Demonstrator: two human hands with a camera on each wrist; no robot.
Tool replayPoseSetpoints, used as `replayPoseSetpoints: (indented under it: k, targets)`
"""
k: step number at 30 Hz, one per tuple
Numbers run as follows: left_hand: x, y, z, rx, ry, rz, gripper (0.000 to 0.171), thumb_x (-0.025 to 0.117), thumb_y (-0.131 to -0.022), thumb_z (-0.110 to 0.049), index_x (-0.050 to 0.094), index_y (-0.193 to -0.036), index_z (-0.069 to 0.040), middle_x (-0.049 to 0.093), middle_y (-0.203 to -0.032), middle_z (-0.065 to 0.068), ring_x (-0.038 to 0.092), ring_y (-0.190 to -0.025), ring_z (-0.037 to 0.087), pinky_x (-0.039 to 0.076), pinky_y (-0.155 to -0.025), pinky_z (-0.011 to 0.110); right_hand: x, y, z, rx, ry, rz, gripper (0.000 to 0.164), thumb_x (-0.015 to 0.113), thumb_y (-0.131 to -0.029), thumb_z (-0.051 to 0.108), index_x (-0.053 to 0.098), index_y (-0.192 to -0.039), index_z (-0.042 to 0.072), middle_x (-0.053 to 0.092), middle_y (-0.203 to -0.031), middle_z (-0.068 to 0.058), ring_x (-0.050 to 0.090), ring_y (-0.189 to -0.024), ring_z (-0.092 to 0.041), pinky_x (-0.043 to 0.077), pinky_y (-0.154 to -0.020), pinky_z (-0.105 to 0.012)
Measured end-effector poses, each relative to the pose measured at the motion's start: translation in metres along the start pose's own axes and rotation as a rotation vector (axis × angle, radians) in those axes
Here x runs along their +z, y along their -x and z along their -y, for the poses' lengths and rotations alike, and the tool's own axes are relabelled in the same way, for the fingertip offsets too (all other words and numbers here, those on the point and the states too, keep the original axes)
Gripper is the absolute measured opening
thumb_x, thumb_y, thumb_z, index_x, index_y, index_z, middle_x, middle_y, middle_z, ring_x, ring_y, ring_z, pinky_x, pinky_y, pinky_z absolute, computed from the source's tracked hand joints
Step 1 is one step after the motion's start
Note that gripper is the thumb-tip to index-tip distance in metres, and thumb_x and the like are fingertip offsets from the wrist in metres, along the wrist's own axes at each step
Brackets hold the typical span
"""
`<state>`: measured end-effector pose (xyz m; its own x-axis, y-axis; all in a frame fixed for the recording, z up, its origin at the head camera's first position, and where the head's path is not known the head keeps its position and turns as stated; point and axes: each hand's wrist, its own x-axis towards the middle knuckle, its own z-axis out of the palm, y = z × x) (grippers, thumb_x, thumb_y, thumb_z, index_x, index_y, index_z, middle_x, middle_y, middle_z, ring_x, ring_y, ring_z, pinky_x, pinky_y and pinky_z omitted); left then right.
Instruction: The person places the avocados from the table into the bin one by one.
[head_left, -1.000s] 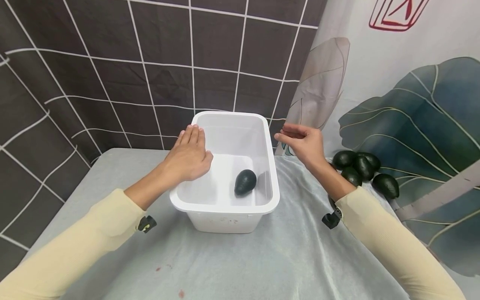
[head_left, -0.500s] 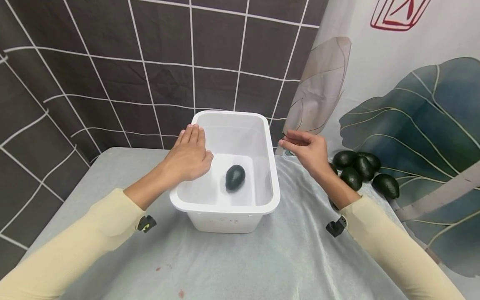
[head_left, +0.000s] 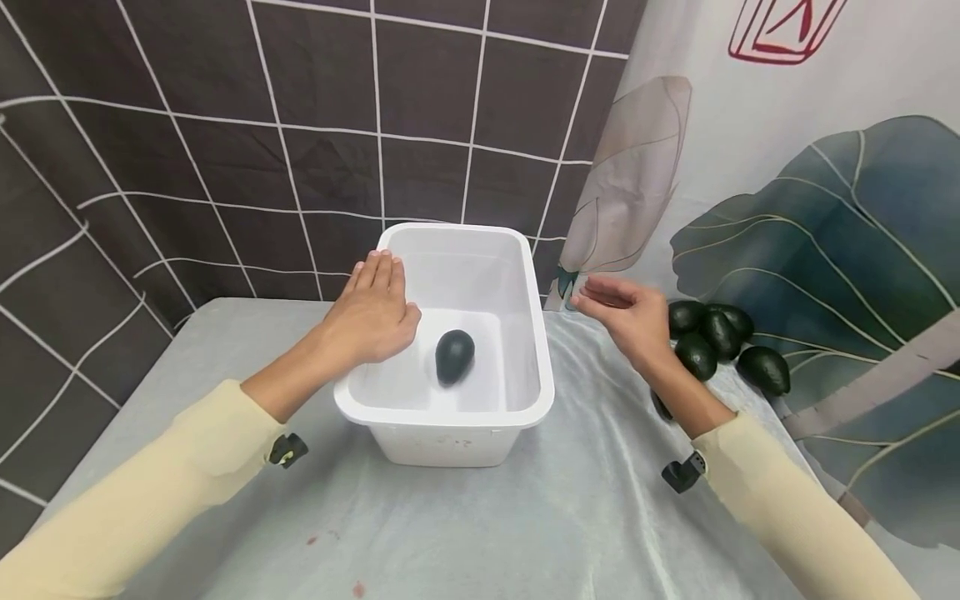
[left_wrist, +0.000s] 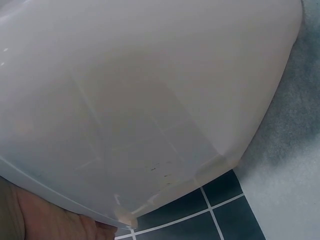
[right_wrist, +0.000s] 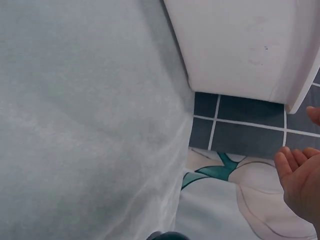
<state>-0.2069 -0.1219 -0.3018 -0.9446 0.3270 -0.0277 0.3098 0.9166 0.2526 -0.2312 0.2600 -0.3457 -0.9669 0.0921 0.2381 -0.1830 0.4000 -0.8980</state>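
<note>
A white plastic tub (head_left: pixel 442 414) stands on the cloth-covered table, and one dark green avocado (head_left: pixel 454 357) lies on its floor. My left hand (head_left: pixel 372 312) rests flat on the tub's left rim, fingers straight and together; the left wrist view has the tub's outer wall (left_wrist: pixel 150 100) filling most of it. To the right of the tub, my right hand (head_left: pixel 628 315) hovers with fingers slightly bent and nothing in its grasp. Several avocados (head_left: pixel 722 335) are heaped beyond the right wrist, partly hidden by the forearm.
A pale grey cloth (head_left: pixel 480 533) covers the table. Behind it hangs a dark curtain (head_left: pixel 315 167) with a white grid, and a leaf-patterned curtain (head_left: pixel 825 250) is at the right. Each sleeve carries a small black wrist camera (head_left: pixel 682 472).
The avocado in the tub has rolled left across the floor. My right hand has drawn back to the right and down, away from the tub. The left hand keeps its place on the rim.
</note>
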Motion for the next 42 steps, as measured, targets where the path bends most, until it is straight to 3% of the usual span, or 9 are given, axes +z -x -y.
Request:
replayPoseSetpoints:
  k: [5,14,22,30,37,42]
  targets:
    - [-0.001,0.001,0.001,-0.008,0.008,-0.001,0.081,0.023,-0.113,-0.035,0.007,-0.174,0.015,-0.003,-0.186,0.034,-0.007,-0.177,0.049,-0.002,-0.145,0.061,-0.006,0.004,-0.003,0.026,0.033,-0.013,0.059,0.095,-0.093,0.034,0.079,-0.142,0.006,0.081,-0.137,-0.021,0.076,-0.1,0.013,0.06,-0.089,-0.008]
    - [0.0,0.0,0.001,-0.012,0.018,0.001,0.081,0.024,-0.114,-0.036,0.006,-0.175,0.014,-0.003,-0.187,0.033,-0.007,-0.177,0.048,-0.003,-0.145,0.06,-0.014,0.01,-0.008,0.038,0.004,-0.021,0.062,0.096,-0.092,0.029,0.076,-0.144,0.002,0.08,-0.138,-0.021,0.077,-0.101,0.013,0.061,-0.09,-0.009]
    - [0.0,0.0,0.0,-0.008,0.011,-0.009,0.081,0.024,-0.113,-0.035,0.008,-0.175,0.015,-0.001,-0.187,0.034,-0.005,-0.178,0.049,-0.001,-0.145,0.061,-0.025,0.013,-0.02,0.029,-0.05,-0.019,0.062,0.097,-0.092,0.026,0.075,-0.145,0.003,0.086,-0.126,0.004,0.08,-0.106,0.006,0.063,-0.091,-0.012]
    - [0.0,-0.001,-0.001,-0.003,0.007,-0.01,0.081,0.025,-0.113,-0.035,0.008,-0.174,0.015,-0.001,-0.186,0.034,-0.007,-0.177,0.048,-0.002,-0.146,0.06,-0.044,0.017,-0.034,0.057,-0.041,-0.005,0.069,0.096,-0.093,0.026,0.07,-0.152,0.003,0.083,-0.129,0.009,0.078,-0.113,0.007,0.061,-0.095,-0.011]
    - [0.0,-0.001,-0.001,-0.003,0.0,-0.012,0.081,0.025,-0.113,-0.034,0.008,-0.174,0.016,0.0,-0.186,0.035,-0.005,-0.177,0.049,-0.002,-0.146,0.06,-0.061,0.014,-0.049,0.048,-0.137,0.054,0.068,0.095,-0.092,0.012,0.067,-0.152,-0.003,0.082,-0.121,0.02,0.079,-0.11,0.007,0.06,-0.093,-0.009]
    - [0.0,0.0,0.0,-0.001,-0.002,-0.018,0.081,0.025,-0.113,-0.034,0.009,-0.174,0.016,0.001,-0.186,0.035,-0.004,-0.177,0.049,-0.001,-0.145,0.06,-0.075,0.01,-0.06,0.05,-0.14,0.092,0.062,0.093,-0.093,0.007,0.069,-0.15,0.002,0.083,-0.122,0.021,0.079,-0.112,0.007,0.059,-0.096,-0.008]
